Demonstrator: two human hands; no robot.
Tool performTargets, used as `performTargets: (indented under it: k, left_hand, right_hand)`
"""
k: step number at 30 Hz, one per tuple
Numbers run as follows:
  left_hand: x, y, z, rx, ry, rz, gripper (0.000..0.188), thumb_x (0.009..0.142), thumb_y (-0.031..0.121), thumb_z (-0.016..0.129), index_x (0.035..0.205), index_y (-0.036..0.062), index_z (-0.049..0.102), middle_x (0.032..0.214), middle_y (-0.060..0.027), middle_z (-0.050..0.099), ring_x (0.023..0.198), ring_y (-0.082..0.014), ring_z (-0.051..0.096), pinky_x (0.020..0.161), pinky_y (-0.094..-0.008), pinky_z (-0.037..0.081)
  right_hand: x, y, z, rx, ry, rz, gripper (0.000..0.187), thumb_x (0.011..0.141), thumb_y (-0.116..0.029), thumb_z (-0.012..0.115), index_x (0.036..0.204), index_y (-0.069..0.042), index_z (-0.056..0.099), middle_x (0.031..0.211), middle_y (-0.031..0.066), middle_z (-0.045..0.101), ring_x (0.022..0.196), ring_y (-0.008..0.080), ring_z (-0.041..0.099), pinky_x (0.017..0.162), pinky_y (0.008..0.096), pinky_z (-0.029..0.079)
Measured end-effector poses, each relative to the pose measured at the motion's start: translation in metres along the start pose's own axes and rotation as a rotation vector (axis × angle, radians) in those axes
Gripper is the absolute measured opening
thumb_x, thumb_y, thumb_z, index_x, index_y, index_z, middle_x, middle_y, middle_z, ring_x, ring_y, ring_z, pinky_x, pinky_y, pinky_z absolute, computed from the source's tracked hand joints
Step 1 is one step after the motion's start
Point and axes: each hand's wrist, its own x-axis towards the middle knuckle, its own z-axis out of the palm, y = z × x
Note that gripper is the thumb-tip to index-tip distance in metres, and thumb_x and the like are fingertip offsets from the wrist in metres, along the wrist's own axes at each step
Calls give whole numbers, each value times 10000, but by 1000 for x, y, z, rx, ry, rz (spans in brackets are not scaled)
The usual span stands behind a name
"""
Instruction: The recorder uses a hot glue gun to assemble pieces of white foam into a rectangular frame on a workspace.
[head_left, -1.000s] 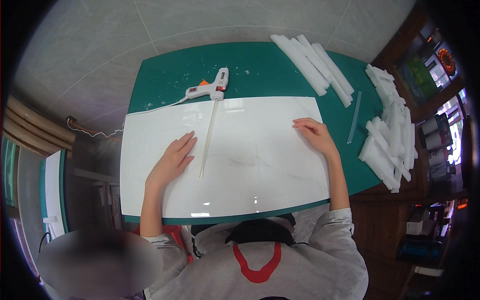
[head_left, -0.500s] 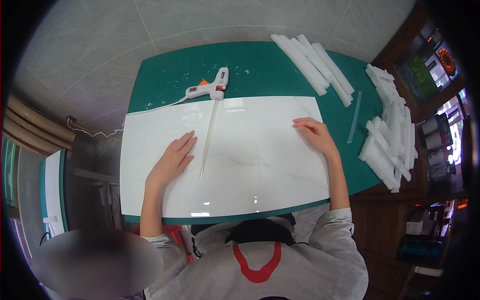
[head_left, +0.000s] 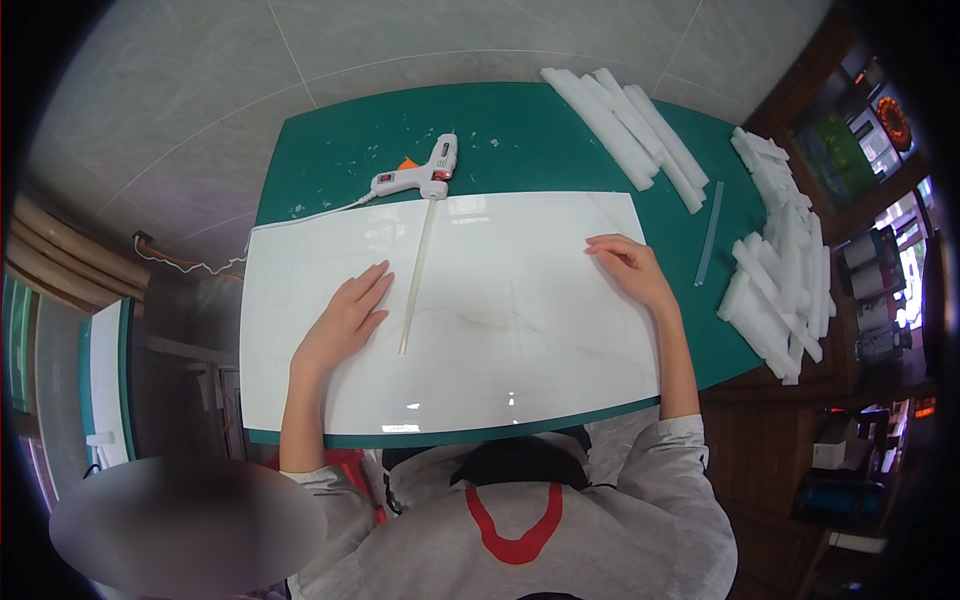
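Note:
My left hand point(head_left: 352, 312) lies flat on a glossy white marbled board point(head_left: 500, 360), its fingers stretched out and holding nothing. Over the board's right part rests my right hand point(head_left: 628, 265), empty, with fingers loosely bent and apart. A white hot glue gun point(head_left: 420, 172) lies on the green table mat point(head_left: 340, 135) just beyond the board's far edge. From its back a long translucent glue stick point(head_left: 416, 280) runs down over the board, to the right of my left hand. An orange part point(head_left: 406, 164) shows beside the gun's body.
Several white foam strips point(head_left: 620, 130) lie at the far right of the mat. A heap of more foam pieces point(head_left: 780, 270) is on the right edge. Another clear stick point(head_left: 710, 235) lies between them and the board. The gun's white cord point(head_left: 310, 217) trails left.

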Motion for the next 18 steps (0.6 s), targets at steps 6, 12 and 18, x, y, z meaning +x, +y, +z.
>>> performTargets:
  k: [6,12,18]
  left_hand:
    - [0,2,-1,-7,1,-7,437,800,85,530,1215,5,420,1301,-145,377,1134,-309,407,956,-357,324]
    - [0,3,-2,-1,-1,-7,442,796,85,534,1215,2,419,1300,-145,377,1131,-310,409,949,-358,328]
    - [0,0,0,0,13,12,447,792,86,541,1215,5,419,1299,-145,378,1120,-311,415,947,-358,330]
  right_hand:
    - [0,2,0,-18,-4,-3,157,844,-107,512,904,-35,638,1029,52,598,914,141,549,792,237,424]
    - [1,2,0,-10,2,-9,156,842,-100,511,902,-35,639,1020,48,601,903,137,549,784,234,424]
    - [1,3,0,-12,3,-11,157,839,-94,508,903,-36,640,1020,49,601,902,136,549,776,230,425]
